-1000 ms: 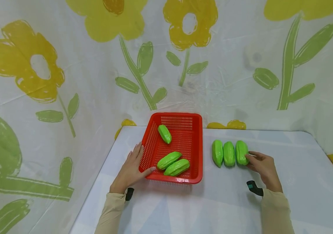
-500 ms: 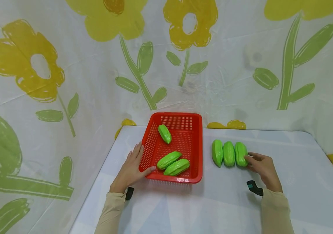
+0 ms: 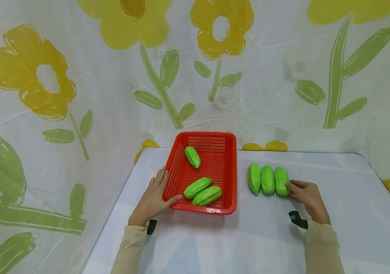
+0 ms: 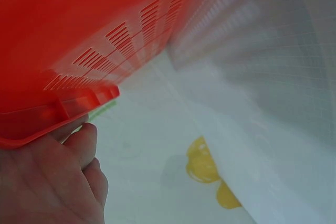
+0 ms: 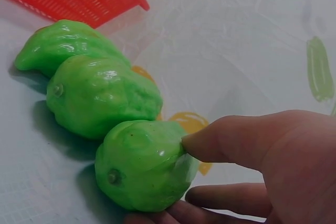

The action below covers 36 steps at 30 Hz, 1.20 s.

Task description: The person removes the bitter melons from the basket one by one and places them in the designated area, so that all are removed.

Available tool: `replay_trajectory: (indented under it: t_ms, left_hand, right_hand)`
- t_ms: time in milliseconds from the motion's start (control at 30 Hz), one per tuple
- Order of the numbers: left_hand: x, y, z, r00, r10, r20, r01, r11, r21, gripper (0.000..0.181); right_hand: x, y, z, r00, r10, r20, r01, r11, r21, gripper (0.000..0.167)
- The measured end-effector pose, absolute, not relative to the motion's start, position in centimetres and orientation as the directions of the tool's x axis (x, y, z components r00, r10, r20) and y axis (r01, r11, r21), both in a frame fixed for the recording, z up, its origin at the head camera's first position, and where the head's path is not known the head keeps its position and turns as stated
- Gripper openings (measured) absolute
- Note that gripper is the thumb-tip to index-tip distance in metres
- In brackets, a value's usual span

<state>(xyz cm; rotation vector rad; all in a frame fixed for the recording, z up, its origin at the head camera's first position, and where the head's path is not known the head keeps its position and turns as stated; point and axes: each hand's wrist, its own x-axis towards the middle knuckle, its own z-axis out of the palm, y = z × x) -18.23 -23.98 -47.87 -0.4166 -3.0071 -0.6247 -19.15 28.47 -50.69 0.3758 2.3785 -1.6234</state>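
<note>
Glossy green, the rightmost gourd [image 3: 281, 179] lies on the pale counter [image 3: 249, 236], last in a row of three to the right of a red plastic basket [image 3: 233, 171]. The right hand's [image 3: 307, 198] grip pinches this gourd from its outer side, thumb against its flank and fingers curled low, partly hidden. The left hand's [image 3: 152, 201] grip is spread along the basket's left side, thumb stretched to the near rim.

The likeliest trouble is a slip: the skin looks smooth and rounded, and the pinch takes only one side, so the gourd could roll out of it. The middle gourd [image 3: 267, 180] lies just beside it, and a push leftward could shove that one into the left gourd [image 3: 254, 179] and knock the row askew. Were the held gourd carried low over the basket, it could clip the rim. Inside, a near pair [image 3: 198, 187] lies side by side and a single far gourd [image 3: 192, 157] rests apart; a hard drop there might set them rolling.
</note>
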Motion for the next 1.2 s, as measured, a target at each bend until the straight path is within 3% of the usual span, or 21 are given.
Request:
replay_trajectory:
  t_ms: [1200]
  left_hand:
    - [-18.20, -24.12, -48.14, -0.962, 0.253, 0.106, 0.274, 0.877, 0.395, 0.112]
  right_hand:
    - [-18.76, 28.68, -50.45, -0.940, 0.043, -0.340, 0.327, 0.407, -0.853, 0.078]
